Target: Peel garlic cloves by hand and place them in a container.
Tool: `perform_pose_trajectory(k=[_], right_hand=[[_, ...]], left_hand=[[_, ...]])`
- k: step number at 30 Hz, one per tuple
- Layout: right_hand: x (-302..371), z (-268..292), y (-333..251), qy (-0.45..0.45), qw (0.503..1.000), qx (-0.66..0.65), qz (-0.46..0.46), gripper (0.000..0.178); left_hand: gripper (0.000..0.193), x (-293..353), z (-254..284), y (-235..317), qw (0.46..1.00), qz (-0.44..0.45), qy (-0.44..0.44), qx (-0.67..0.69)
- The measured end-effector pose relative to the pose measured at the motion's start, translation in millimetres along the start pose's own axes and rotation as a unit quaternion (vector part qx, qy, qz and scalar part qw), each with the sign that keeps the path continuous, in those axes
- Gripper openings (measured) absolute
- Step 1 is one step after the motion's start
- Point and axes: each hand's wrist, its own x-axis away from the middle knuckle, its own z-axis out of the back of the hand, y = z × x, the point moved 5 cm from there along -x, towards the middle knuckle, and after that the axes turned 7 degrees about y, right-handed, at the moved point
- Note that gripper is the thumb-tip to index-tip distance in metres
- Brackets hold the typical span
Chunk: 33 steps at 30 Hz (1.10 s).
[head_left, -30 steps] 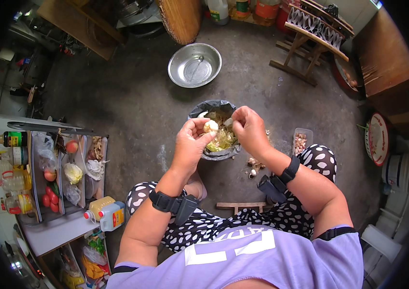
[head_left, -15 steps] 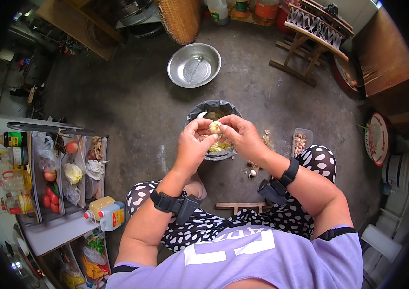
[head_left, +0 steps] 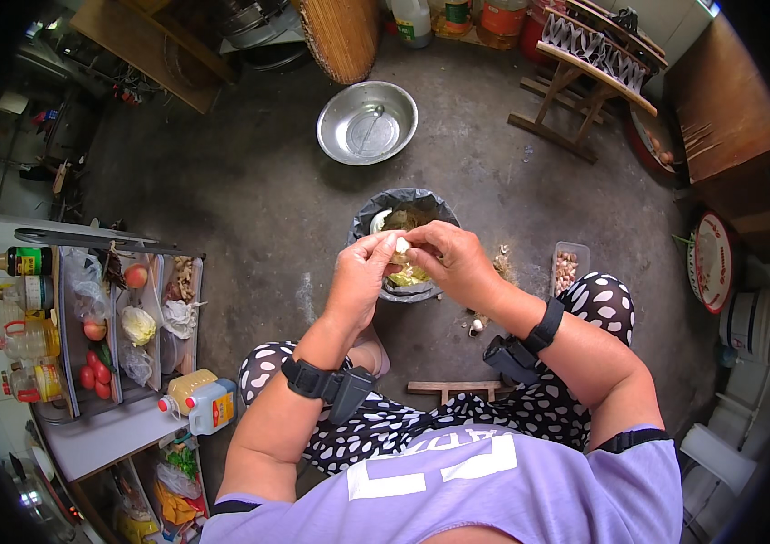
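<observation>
Over a bin lined with a dark plastic bag, both hands meet at a pale garlic bulb. My left hand grips it between thumb and fingers. From the other side my right hand pinches at it, its fingertips touching the garlic. The fingers partly cover the bulb. Inside the bin lie yellow-green leaf scraps and something white. On the floor by my right forearm, a small garlic head rests among dry skins. Beyond them a clear plastic box contains garlic cloves.
A metal basin stands on the floor ahead. To the left is a rack of vegetables and bottles, with two jugs beside it. A wooden folding stool stands far right. A low wooden seat edge shows between my legs.
The garlic has turned in my fingers, and a smooth white part now shows on top. My right fingers have curled in over it. The surroundings look the same.
</observation>
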Motion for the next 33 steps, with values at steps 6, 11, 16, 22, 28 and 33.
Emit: perform_pose_trajectory(k=[6,11,16,22,28,33], right_hand=[[0,-1,-5,0.003,0.995,0.017,0.103,0.020],[1,-1,-1,-0.011,0.996,0.015,0.083,0.019],[2,-4,4,0.002,0.999,-0.049,0.003,0.020],[2,-2,2,0.021,0.998,-0.004,0.059,0.020],[1,-3,-2,-0.005,0.997,-0.003,0.073,0.016],[2,-4,4,0.005,0.993,-0.118,-0.032,0.010]], left_hand=[[0.022,-2,3,-1,0.996,-0.042,0.021,-0.077],[0.020,1,0,3,0.995,-0.049,0.011,-0.086],[0.017,-1,-1,0,1.000,0.002,0.021,0.020],[0.018,-2,-2,-1,0.999,-0.009,0.038,0.017],[0.019,-5,4,-3,0.998,-0.003,0.043,-0.043],[0.021,-7,5,-8,0.999,0.036,0.017,0.028]])
